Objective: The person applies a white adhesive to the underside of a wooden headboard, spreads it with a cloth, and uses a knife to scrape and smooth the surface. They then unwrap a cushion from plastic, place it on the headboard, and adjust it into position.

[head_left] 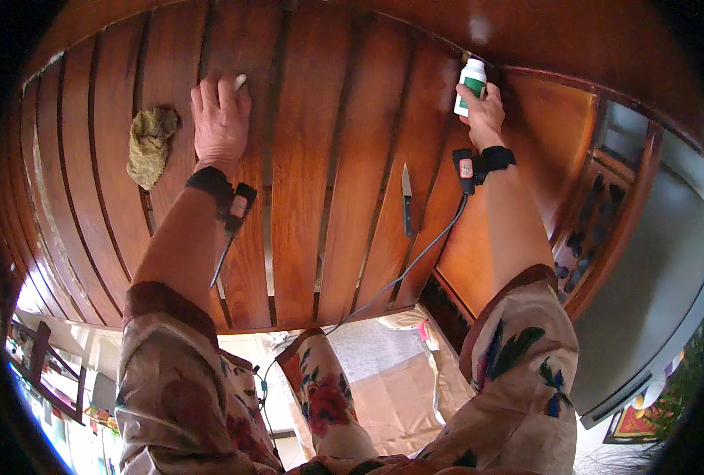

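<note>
My left hand (220, 119) is over the slatted wooden bench (296, 158), fingers bent down toward a slat. Between its thumb and forefinger shows a small white cap-like piece (240, 81), mostly hidden. A crumpled yellow-brown rag (152, 146) lies on the slats just left of that hand. At the far right of the bench, my right hand (486, 115) is closed round a small white bottle (470, 85) with a green label, its neck pointing up and away from me. Between my forearms lies a knife (406, 202), black handle toward me and blade pointing away.
Both wrists wear black straps with small boxes; a thin grey cable (415, 263) runs from the right one across the slats. A wooden side panel (478, 261) and a grey surface (645, 269) stand at the right. Gaps separate the slats.
</note>
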`<action>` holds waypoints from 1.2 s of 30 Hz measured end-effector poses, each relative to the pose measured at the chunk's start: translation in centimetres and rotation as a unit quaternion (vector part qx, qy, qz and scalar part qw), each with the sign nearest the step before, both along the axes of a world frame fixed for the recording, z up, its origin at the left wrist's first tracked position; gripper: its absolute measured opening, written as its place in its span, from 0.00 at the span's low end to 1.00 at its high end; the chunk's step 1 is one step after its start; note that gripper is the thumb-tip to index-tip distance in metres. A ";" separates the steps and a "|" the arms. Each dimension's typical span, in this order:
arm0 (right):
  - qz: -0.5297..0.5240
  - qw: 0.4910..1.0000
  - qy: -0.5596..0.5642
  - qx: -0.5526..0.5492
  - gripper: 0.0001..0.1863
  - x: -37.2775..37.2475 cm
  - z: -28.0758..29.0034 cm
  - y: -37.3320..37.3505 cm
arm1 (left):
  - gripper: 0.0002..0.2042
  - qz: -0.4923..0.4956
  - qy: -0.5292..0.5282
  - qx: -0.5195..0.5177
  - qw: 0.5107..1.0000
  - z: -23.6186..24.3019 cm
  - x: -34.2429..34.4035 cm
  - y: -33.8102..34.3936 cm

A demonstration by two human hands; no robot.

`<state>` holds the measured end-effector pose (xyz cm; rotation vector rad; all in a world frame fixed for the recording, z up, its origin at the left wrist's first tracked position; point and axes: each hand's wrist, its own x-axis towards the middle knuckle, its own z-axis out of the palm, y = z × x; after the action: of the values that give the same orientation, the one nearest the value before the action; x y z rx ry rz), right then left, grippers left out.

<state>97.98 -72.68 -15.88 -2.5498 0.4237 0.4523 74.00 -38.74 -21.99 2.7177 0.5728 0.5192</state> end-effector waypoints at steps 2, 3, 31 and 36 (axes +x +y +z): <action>-0.010 0.999 0.002 -0.034 0.31 0.7 -0.2 0.5 | 0.15 0.006 0.013 -0.005 1.000 -0.1 -0.1 0.0; 0.010 0.999 -0.015 -0.040 0.30 0.9 -0.2 0.6 | 0.15 0.008 0.019 -0.006 1.000 -0.1 -0.1 0.0; 0.114 0.984 -0.050 -0.130 0.30 1.6 1.6 1.3 | 0.17 0.013 0.082 -0.056 0.995 0.1 -0.7 -0.1; 0.099 0.990 -0.018 -0.094 0.35 1.5 1.3 1.4 | 0.17 0.014 0.031 -0.011 0.999 0.0 -0.4 0.0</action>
<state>99.50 -71.26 -14.55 -2.7921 0.2079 0.4554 73.63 -38.74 -22.01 2.7154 0.6309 0.4351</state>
